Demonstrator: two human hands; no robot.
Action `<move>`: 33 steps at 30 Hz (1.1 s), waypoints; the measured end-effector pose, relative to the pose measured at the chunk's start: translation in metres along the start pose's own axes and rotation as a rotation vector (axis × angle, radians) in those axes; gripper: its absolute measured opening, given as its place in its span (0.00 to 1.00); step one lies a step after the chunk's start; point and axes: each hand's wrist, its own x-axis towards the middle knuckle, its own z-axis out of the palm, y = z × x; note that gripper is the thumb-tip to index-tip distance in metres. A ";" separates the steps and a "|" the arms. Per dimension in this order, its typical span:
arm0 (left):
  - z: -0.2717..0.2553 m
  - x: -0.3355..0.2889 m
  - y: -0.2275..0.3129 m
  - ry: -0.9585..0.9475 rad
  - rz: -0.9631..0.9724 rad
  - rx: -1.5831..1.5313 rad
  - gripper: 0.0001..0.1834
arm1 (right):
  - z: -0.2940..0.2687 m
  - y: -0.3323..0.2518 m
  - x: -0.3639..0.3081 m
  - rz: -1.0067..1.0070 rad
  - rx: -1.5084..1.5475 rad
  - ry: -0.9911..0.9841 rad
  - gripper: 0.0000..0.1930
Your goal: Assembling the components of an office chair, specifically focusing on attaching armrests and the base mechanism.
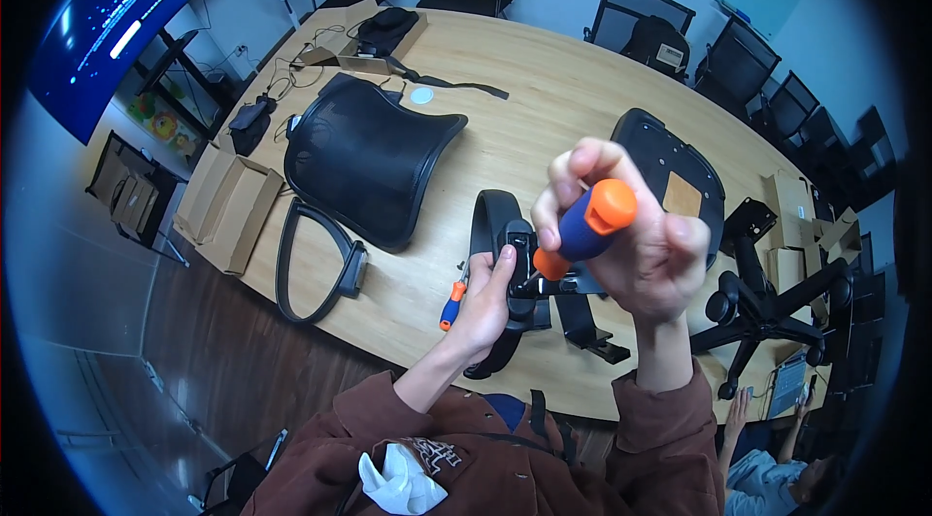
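Observation:
My right hand (646, 268) grips a screwdriver (590, 225) with a blue and orange handle, its shaft angled down toward a black chair armrest (497, 210). Whether the tip sits in a screw is hard to make out. My left hand (481, 310) holds that looped armrest by its mounting block, thumb on top. Just left of this hand lies a second, smaller screwdriver (452, 306), also blue and orange. Another looped armrest (294, 268) rests near the table's left edge. A black metal bracket (585, 332) lies right of the held armrest.
A mesh backrest (359, 162) lies left of centre; a black seat (636, 133) is behind my right hand. A wheeled chair base (767, 304) stands at right. An open cardboard box (225, 210) sits at the left edge. Another person's hands (740, 409) are near a laptop (786, 388) at lower right.

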 end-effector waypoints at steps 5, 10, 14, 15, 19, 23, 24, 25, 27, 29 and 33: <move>0.001 0.002 0.000 0.005 0.005 -0.047 0.22 | 0.005 0.002 0.004 0.044 -0.195 0.083 0.20; 0.006 -0.003 0.008 0.005 -0.027 -0.020 0.22 | -0.014 -0.002 -0.001 -0.042 -0.154 0.106 0.22; 0.007 0.000 0.007 0.012 -0.034 0.000 0.22 | 0.005 -0.001 0.001 -0.025 -0.085 0.268 0.22; 0.006 0.001 0.007 0.014 -0.036 0.005 0.22 | -0.001 -0.005 -0.002 0.030 -0.153 0.183 0.26; 0.004 -0.001 0.009 0.029 -0.012 -0.007 0.23 | 0.002 -0.018 -0.002 0.106 -0.385 0.042 0.20; -0.005 0.011 -0.008 -0.132 0.015 -0.039 0.22 | -0.010 -0.018 -0.003 -0.076 -0.695 0.058 0.30; -0.005 0.013 -0.008 -0.120 -0.010 -0.068 0.22 | -0.009 -0.014 -0.004 -0.079 -0.696 0.055 0.30; -0.004 0.011 -0.003 -0.133 -0.032 -0.059 0.23 | -0.009 -0.009 -0.005 -0.076 -0.624 0.119 0.32; 0.006 0.002 0.006 -0.073 -0.039 -0.017 0.23 | -0.007 -0.003 -0.004 -0.121 -0.478 0.132 0.33; 0.003 0.002 0.008 -0.019 -0.043 -0.005 0.22 | 0.003 -0.011 -0.002 -0.043 -0.294 0.135 0.31; 0.009 -0.004 0.017 -0.004 -0.039 -0.013 0.21 | 0.008 -0.022 -0.003 0.062 -0.179 0.118 0.24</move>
